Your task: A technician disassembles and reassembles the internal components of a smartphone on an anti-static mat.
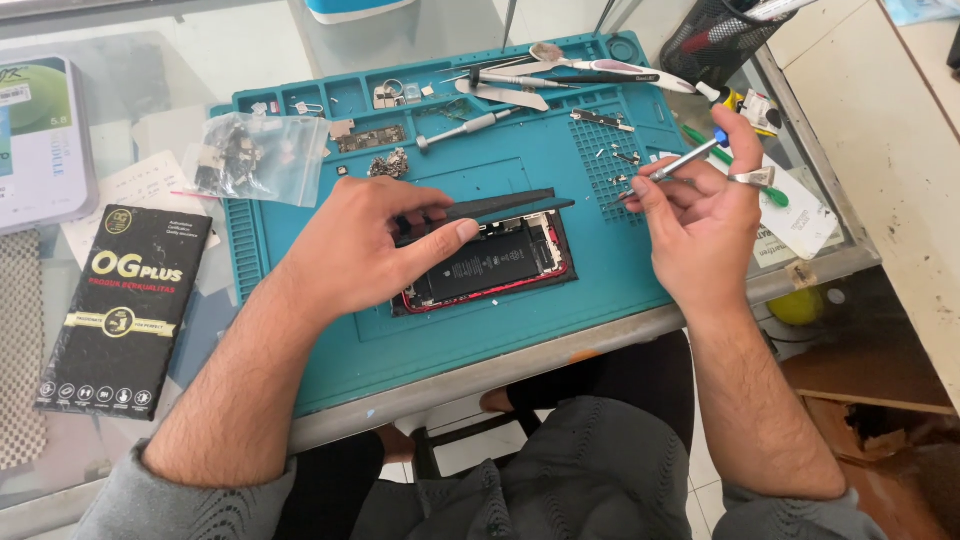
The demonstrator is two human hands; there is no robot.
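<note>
The opened phone (490, 262) lies near the middle of the teal work mat (330, 350), a little toward its front edge, its back facing up with the black battery bare and a red rim showing around the case. The left hand (355, 245) rests on its left end, fingers curled and pinching a flat black pry tool (500, 206) that lies across the phone's far edge. The right hand (700, 225) hovers by the mat's right edge, fingers closed around a slim screwdriver (688, 159) with a blue cap.

From where I stand, the worry is the battery: if the pry tool slips or digs in, it could gouge that soft cell or tear a thin cable. Tiny screws (622, 165) sit loose on the dotted patch just beside the right hand; a brush of the wrist could scatter them off the mat.
</note>
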